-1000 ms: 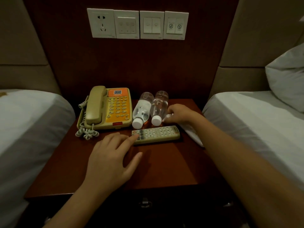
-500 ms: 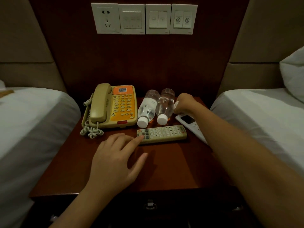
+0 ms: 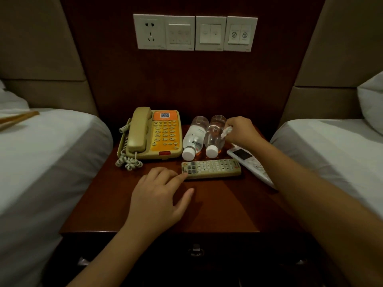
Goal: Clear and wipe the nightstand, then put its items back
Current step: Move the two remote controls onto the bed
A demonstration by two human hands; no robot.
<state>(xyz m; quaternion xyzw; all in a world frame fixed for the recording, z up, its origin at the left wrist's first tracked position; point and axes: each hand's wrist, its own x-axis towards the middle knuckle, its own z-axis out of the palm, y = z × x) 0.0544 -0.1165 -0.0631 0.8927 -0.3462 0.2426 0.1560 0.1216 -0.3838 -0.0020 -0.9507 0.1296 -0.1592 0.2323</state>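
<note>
Right hand [image 3: 240, 131] at 1 o'clock on the nightstand [image 3: 217, 208], fingers pinched shut on a small white wipe [image 3: 226, 131], touching the right water bottle [image 3: 214, 135]. Left hand [image 3: 159, 195] lies flat and open, holding nothing, index tip on the left end of the beige TV remote [image 3: 211, 168] at centre. Items all still on top: corded phone [image 3: 153, 135] at 11 o'clock, two bottles lying on their sides at 12, left bottle [image 3: 194, 135] beside it, white AC remote [image 3: 250, 164] at 3 hanging over the right edge.

Risks, my read: bottles on their sides roll if nudged by the wiping hand; AC remote likely slips off the edge between nightstand and right bed [image 3: 331, 154] if the forearm brushes it; phone's coiled cord [image 3: 129, 162] may snag.

Surface: glossy dark red-brown wood, drawer below. Dim room, left bed [image 3: 41, 154], padded headboards, wall switch panel [image 3: 194, 33] above
</note>
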